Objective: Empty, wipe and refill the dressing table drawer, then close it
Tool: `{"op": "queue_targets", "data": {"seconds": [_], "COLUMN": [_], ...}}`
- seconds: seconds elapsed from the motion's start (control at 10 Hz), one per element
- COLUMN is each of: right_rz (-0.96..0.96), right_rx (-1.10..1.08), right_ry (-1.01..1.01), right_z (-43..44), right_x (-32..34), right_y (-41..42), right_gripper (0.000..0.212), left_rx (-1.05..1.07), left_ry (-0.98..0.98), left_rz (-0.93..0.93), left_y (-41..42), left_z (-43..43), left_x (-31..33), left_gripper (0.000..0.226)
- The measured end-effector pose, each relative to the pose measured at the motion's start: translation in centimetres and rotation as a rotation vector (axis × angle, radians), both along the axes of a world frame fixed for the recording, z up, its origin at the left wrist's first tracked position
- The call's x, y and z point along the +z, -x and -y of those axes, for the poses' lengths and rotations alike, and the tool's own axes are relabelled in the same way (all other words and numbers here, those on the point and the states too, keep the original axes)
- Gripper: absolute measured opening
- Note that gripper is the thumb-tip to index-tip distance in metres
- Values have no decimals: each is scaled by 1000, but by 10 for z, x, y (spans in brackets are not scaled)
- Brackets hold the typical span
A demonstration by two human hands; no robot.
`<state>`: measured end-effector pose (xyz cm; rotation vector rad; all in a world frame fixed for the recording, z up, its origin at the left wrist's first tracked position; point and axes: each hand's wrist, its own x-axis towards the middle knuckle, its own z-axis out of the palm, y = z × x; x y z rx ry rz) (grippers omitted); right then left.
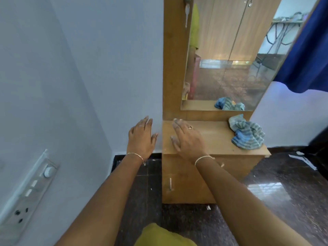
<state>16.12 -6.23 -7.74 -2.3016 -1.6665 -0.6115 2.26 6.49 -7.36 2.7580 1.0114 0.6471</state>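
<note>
Both grips are released, fingers straight: our left hand (pixel 142 137) hovers mid-frame beside the wall (pixel 106 86), our right hand (pixel 186 139) over the counter's (pixel 213 137) left end. Below it the drawer (pixel 239 162) is closed; a striped cloth (pixel 246 134) lies right of centre.

No readable text, labels, brand names, numbers or signs appear anywhere in this view, including on the wall switch panel (pixel 26 196) at lower left.

bracelets (pixel 135 155): thin, one per wrist | rings (pixel 190 127): small | garment (pixel 159 236): yellow-green
</note>
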Motion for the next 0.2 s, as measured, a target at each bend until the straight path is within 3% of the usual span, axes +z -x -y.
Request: {"op": "queue_targets", "data": {"seconds": [0.2], "right_rz": [-17], "right_rx": [118], "right_ry": [-6], "right_z": [-73], "right_x": [84], "right_y": [28], "right_gripper": [60], "left_rx": [139], "left_ry": [-138], "left_rz": [-104], "left_y": [28], "left_z": [-42], "left_x": [84], "left_gripper": [67]}}
